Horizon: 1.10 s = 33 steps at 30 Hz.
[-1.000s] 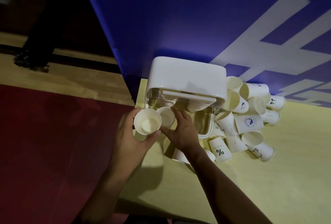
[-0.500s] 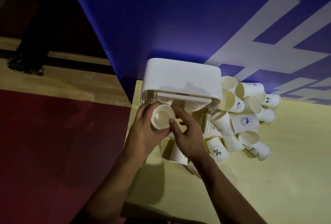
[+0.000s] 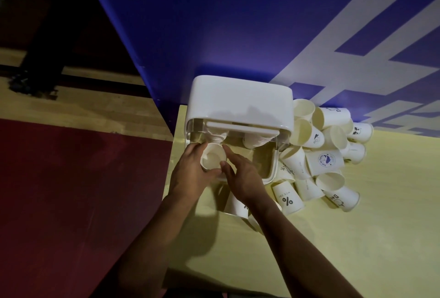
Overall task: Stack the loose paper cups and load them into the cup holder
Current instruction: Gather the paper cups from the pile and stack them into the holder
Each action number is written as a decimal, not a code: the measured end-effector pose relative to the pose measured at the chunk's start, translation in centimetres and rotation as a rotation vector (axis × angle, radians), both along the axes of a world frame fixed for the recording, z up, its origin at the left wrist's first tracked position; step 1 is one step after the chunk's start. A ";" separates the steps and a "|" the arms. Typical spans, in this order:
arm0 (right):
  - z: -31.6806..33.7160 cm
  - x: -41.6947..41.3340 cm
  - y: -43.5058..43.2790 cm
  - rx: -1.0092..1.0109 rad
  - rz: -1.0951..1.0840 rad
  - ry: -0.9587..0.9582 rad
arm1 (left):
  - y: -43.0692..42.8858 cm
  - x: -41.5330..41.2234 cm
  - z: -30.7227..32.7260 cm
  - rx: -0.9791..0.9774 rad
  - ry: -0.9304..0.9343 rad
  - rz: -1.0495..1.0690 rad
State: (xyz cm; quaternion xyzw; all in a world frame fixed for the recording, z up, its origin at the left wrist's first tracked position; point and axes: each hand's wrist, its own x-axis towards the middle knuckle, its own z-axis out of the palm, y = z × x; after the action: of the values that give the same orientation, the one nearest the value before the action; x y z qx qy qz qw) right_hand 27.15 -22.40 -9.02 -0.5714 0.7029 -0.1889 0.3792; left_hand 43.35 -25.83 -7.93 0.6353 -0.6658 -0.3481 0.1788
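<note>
The lower body of the paper cup [image 3: 212,158] is covered by the left hand [image 3: 190,173] and the right hand [image 3: 245,176]. The cups inside the cup holder [image 3: 238,104] are largely hidden under its white lid. At 6 o'clock of the holder, a cup [image 3: 238,207] is partly masked by the right wrist. Small print on the loose cups [image 3: 326,159] at 3 o'clock cannot be read.

The scene is dim, with soft light from above falling on the white cup holder [image 3: 240,102] and the pale bench [image 3: 333,238]. The forearms cast broad, soft shadows toward the near left. The upper left corner sinks into near black. Straight edges bow outward from wide-angle distortion, and fine detail looks soft and noisy.
</note>
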 end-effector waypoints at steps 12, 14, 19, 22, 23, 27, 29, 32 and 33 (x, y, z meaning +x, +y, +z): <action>3.4 -2.6 2.0 -0.034 -0.118 -0.061 | 2.0 -0.4 1.4 -0.059 -0.031 0.061; 4.0 -5.2 3.8 -0.073 -0.207 -0.050 | 3.6 -1.9 2.4 -0.215 -0.040 0.060; 4.6 -12.8 8.4 -0.115 -0.463 -0.026 | 6.5 -10.8 4.8 -0.309 0.079 -0.143; 4.5 -17.2 10.7 -0.101 -0.562 -0.010 | 6.2 -17.2 5.6 -0.286 0.142 -0.281; 4.5 -18.7 11.4 -0.101 -0.579 0.003 | 5.9 -19.5 5.8 -0.289 0.139 -0.312; 4.1 -23.7 13.9 -0.126 -0.636 -0.039 | 4.2 -26.6 4.8 -0.279 -0.049 -0.486; 3.7 -25.9 14.6 -0.118 -0.653 -0.077 | 3.7 -29.1 3.7 -0.263 -0.196 -0.564; 3.2 -28.6 15.0 -0.072 -0.639 -0.102 | 3.4 -31.1 1.9 -0.317 -0.441 -0.587; 3.0 -29.4 15.0 -0.056 -0.627 -0.103 | 3.4 -31.6 1.4 -0.346 -0.494 -0.575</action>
State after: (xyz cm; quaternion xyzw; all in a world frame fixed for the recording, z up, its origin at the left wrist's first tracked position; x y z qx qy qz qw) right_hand -2.29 -7.41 -6.05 -0.3267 0.8191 -0.3445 0.3219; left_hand 11.79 -22.47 -6.52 0.4487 -0.8875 -0.1040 0.0133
